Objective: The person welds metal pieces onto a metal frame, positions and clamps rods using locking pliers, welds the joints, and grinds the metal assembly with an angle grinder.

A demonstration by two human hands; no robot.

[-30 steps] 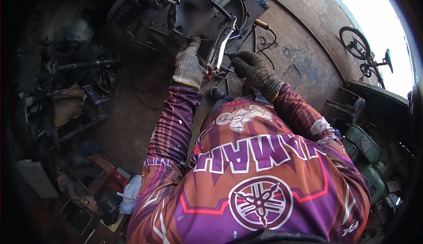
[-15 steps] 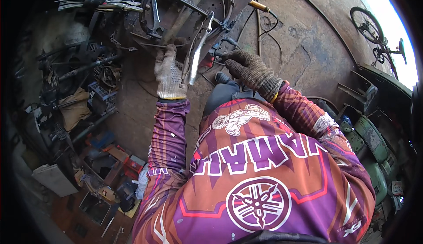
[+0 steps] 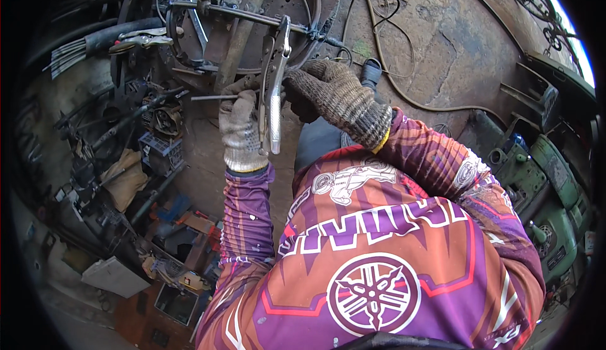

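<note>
Glossy metal pliers [image 3: 276, 100], dull metal rod [image 3: 211, 98], rough knitted gloves [image 3: 344, 100], matt floor [image 3: 445, 50]

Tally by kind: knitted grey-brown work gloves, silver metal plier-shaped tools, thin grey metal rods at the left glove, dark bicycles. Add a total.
Knitted grey-brown work gloves: 2
Silver metal plier-shaped tools: 2
Thin grey metal rod at the left glove: 1
Dark bicycle, partly cut off: 1
Total: 6

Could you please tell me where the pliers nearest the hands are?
In the head view, the pliers are just left of centre, between the left hand and the right hand, upper end at the metal bar.
</note>
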